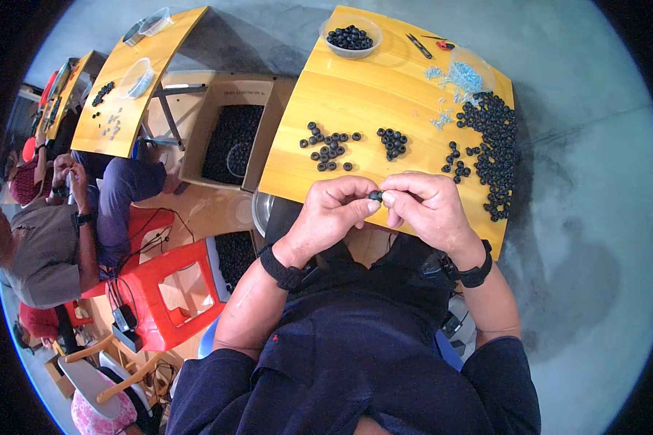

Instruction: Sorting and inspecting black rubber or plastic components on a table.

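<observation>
Just past the table's near edge, my left hand (335, 215) pinches a small black bead-like piece (374, 196) between thumb and fingertips. My right hand (429, 212) meets it there, its thumb and fingers pressed together at the piece's right side. Whatever those fingers grip is too small to make out. Beyond my hands, a loose cluster of black round pieces (329, 151) lies on the yellow table (297, 174), with a tighter group (392, 143) to its right. A larger spread of the same pieces (492, 127) covers the table's right edge.
A tipped clear tub (479, 69) spills tiny light-blue pieces at the far right. Thread snips (419, 46) and a red-and-black tool (445, 46) lie nearby. A clear bowl (363, 52) holds black pieces. Left are a cardboard box (192, 156), a red stool (156, 304) and a seated person (47, 254).
</observation>
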`<state>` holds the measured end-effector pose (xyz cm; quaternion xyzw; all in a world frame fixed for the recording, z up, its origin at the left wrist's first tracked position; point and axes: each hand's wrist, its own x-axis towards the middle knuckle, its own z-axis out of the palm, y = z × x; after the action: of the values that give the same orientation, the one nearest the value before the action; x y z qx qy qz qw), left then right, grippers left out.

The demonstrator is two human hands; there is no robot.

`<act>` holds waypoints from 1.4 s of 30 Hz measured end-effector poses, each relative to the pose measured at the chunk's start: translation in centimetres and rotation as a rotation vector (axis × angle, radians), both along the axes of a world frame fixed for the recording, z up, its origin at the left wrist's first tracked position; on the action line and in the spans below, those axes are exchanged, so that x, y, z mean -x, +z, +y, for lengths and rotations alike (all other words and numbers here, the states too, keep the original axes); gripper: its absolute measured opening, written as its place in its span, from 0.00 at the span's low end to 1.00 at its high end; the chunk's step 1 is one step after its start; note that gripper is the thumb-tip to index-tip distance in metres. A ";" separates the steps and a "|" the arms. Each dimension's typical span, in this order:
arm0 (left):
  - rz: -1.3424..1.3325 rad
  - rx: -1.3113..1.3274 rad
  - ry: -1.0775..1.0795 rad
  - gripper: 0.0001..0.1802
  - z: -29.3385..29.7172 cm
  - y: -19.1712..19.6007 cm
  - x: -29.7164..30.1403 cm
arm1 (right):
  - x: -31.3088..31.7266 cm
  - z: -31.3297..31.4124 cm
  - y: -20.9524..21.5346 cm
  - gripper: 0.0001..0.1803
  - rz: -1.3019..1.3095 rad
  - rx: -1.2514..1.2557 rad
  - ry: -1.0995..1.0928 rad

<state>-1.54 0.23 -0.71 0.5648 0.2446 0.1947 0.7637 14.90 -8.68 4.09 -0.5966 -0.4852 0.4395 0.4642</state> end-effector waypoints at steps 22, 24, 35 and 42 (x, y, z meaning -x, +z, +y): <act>0.036 0.117 0.077 0.05 -0.2 -0.3 -0.6 | -1.2 1.0 -1.5 0.10 0.316 0.214 0.042; 0.019 0.145 0.110 0.05 -0.6 -0.6 -0.7 | -0.9 1.0 -1.4 0.10 0.342 0.253 -0.006; 0.088 -0.025 -0.116 0.05 0.4 0.0 -0.3 | -1.2 -0.2 -2.2 0.09 0.539 0.309 0.016; 0.127 -0.157 -0.107 0.04 0.8 0.3 -0.4 | -1.1 0.0 -2.7 0.08 0.627 0.233 0.043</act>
<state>-1.13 1.04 -0.36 0.6463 0.2457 0.1360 0.7096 16.01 -8.72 1.38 -0.4711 -0.2777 0.6640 0.5100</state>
